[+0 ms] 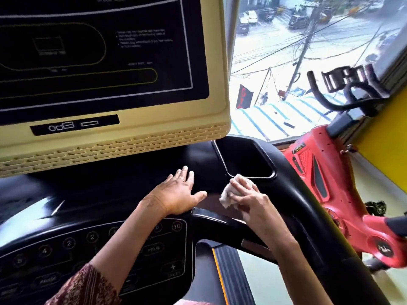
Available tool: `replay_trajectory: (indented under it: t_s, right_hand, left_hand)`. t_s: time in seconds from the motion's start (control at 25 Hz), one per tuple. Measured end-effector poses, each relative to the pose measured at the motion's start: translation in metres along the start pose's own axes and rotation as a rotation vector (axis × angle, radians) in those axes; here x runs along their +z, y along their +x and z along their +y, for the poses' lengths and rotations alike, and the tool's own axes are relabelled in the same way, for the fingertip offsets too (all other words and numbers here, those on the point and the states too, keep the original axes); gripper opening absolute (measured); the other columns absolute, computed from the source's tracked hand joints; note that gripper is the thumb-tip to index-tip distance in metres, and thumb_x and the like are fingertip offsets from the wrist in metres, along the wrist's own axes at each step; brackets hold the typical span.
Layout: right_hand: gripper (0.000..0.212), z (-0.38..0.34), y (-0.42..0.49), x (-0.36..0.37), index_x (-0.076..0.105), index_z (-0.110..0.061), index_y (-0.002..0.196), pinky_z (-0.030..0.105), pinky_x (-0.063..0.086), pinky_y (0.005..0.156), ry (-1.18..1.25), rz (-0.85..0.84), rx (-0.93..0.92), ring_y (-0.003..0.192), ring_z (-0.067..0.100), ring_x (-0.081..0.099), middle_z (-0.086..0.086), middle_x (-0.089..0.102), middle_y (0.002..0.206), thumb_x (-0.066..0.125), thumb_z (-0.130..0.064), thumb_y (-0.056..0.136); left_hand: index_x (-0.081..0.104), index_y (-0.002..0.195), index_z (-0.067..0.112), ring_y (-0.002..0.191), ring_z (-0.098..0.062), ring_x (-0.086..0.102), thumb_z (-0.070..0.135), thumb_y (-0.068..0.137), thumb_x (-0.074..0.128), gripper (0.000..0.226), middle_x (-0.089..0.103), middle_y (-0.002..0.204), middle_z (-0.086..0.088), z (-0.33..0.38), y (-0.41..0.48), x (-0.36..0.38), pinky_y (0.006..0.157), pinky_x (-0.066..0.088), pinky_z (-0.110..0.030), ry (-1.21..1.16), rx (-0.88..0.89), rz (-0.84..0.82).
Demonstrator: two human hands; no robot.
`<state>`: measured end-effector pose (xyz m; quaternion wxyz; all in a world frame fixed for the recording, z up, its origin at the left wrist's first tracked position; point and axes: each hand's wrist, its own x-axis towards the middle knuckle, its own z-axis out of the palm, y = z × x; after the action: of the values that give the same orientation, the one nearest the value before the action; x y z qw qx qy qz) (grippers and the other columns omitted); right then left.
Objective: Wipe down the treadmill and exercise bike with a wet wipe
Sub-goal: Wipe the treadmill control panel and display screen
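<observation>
Left hand lies flat, fingers spread, on the black treadmill console. Right hand grips the white wipe, pressed against the console beside the tray recess.

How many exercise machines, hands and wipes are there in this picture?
Exercise machines: 2 (black treadmill with cream-framed screen, red exercise bike)
Wipes: 1 (white crumpled wet wipe)
Hands: 2 (left hand resting flat on the treadmill, right hand holding the wipe)
Total: 5
</observation>
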<state>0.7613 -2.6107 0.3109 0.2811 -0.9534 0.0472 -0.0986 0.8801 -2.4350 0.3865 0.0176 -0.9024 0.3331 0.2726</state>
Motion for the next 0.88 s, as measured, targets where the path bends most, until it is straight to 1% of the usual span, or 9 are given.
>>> replay_trajectory:
  t_s: [0.08,0.16,0.2,0.28,0.4,0.52,0.68,0.8,0.88]
  right_hand:
    - [0.06,0.005,-0.007,0.002,0.067,-0.009,0.118,0.021,0.027,0.112,-0.026,0.165,0.065,0.135,0.02,0.042,0.001,0.056,0.134,0.058,0.021,0.067]
    - [0.057,0.008,-0.007,0.003,0.066,-0.007,0.119,0.045,0.031,0.109,-0.19,0.27,0.094,0.126,0.027,0.052,0.006,0.062,0.128,0.055,0.013,0.067]
    - [0.05,0.006,-0.004,0.002,0.066,-0.006,0.119,0.048,0.032,0.108,-0.236,0.27,0.126,0.122,0.03,0.055,0.009,0.064,0.125,0.053,0.005,0.071]
    - [0.035,-0.007,0.012,0.0,0.065,-0.002,0.113,0.043,0.038,0.106,-0.258,0.248,0.196,0.112,0.034,0.06,0.014,0.068,0.113,0.047,-0.009,0.084]
    - [0.02,-0.038,0.047,-0.001,0.064,-0.003,0.101,0.043,0.049,0.08,-0.307,0.148,0.152,0.082,0.034,0.066,0.015,0.069,0.086,0.05,-0.009,0.088]
    - [0.026,-0.041,0.058,-0.005,0.06,-0.002,0.11,0.044,0.046,0.078,-0.283,0.028,0.188,0.088,0.038,0.064,0.02,0.068,0.094,0.042,-0.015,0.098]
    - [0.031,-0.01,0.036,-0.013,0.068,-0.008,0.082,0.036,0.052,0.068,-0.364,0.05,0.087,0.065,0.03,0.063,0.01,0.065,0.069,0.04,-0.022,0.086]
    - [0.036,0.008,0.025,-0.024,0.068,-0.011,0.079,0.037,0.053,0.083,-0.411,0.14,0.074,0.072,0.026,0.066,0.006,0.065,0.071,0.036,-0.027,0.084]
    - [0.043,0.02,0.018,-0.03,0.071,-0.012,0.084,0.04,0.043,0.101,-0.407,0.217,0.137,0.098,0.026,0.066,0.007,0.07,0.085,0.035,-0.034,0.091]
  left_hand:
    - [-0.009,0.151,0.013,0.146,-0.018,-0.013,0.05,0.1,0.027,0.073,-0.021,0.157,-0.009,0.01,0.001,0.0,0.118,-0.005,-0.032,0.058,0.038,0.029]
    - [-0.011,0.151,0.012,0.146,-0.018,-0.013,0.05,0.1,0.03,0.075,-0.021,0.157,-0.01,0.022,0.006,0.002,0.118,-0.004,-0.032,0.125,0.067,0.062]
    - [-0.011,0.151,0.011,0.146,-0.019,-0.012,0.05,0.1,0.03,0.076,-0.02,0.157,-0.011,0.028,0.01,0.002,0.118,-0.003,-0.032,0.152,0.069,0.08]
    - [-0.01,0.151,0.008,0.147,-0.02,-0.01,0.048,0.1,0.03,0.076,-0.017,0.157,-0.012,0.037,0.02,0.006,0.118,-0.002,-0.033,0.193,0.067,0.127]
    - [-0.01,0.15,0.004,0.147,-0.022,-0.01,0.043,0.101,0.029,0.073,-0.017,0.157,-0.014,0.044,0.028,0.015,0.119,0.0,-0.033,0.22,0.074,0.188]
    - [-0.011,0.15,0.005,0.147,-0.021,-0.011,0.038,0.103,0.028,0.069,-0.017,0.157,-0.013,0.042,0.03,0.018,0.119,-0.001,-0.032,0.183,0.085,0.19]
    - [-0.01,0.15,0.004,0.147,-0.021,-0.01,0.031,0.104,0.026,0.064,-0.017,0.157,-0.014,0.042,0.029,0.017,0.118,0.0,-0.032,0.183,0.085,0.21]
    - [-0.01,0.15,0.005,0.147,-0.02,-0.01,0.029,0.104,0.027,0.064,-0.018,0.157,-0.012,0.042,0.03,0.018,0.118,0.0,-0.031,0.155,0.09,0.212]
    - [-0.009,0.15,0.005,0.147,-0.02,-0.01,0.029,0.104,0.029,0.064,-0.017,0.158,-0.012,0.04,0.032,0.018,0.118,0.0,-0.031,0.14,0.094,0.225]
